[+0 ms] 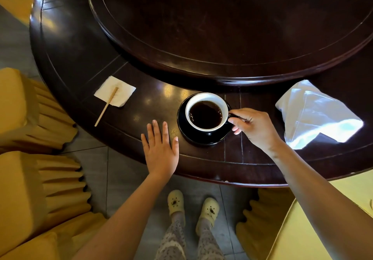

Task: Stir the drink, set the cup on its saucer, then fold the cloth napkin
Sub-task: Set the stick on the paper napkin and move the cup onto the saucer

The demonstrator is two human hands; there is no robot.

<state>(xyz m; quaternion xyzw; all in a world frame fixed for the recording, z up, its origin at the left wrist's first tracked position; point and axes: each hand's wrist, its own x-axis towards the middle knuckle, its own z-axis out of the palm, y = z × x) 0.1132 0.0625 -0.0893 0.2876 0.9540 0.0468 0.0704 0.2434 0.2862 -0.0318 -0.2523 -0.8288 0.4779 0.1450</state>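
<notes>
Dark polished wood makes up the round desk (80,62), glossy enough to mirror light, with thin pale inlay lines and a raised round turntable (222,28) of the same wood at its centre. Near the desk's 6 o'clock edge lies a glossy black saucer (188,133). Over it is a round cup (201,98), white inside and dark outside, filled with black coffee (204,115). The cup sits toward the saucer's 12 o'clock side, and whether its foot rests on the saucer cannot be told.

The right grip (254,126) comes in from 3 o'clock of the cup, with thumb and curled fingers pinching the small dark handle. The left grip (160,148) lies flat at 8 o'clock of the saucer, fingers straight and together, palm on the wood, holding nothing and just clear of the saucer.

At 3 o'clock, well apart from the cup, a white cloth napkin (319,116) lies loosely rumpled with stitched hems and soft creases. At 9 o'clock a thin wooden stir stick (106,107) rests with its tip on a square, stained paper napkin (115,91).

Yellow pleated fabric covers the chairs (40,122) around the desk. Pale yellow clogs (175,201) stand on the grey tiled floor (121,169).
</notes>
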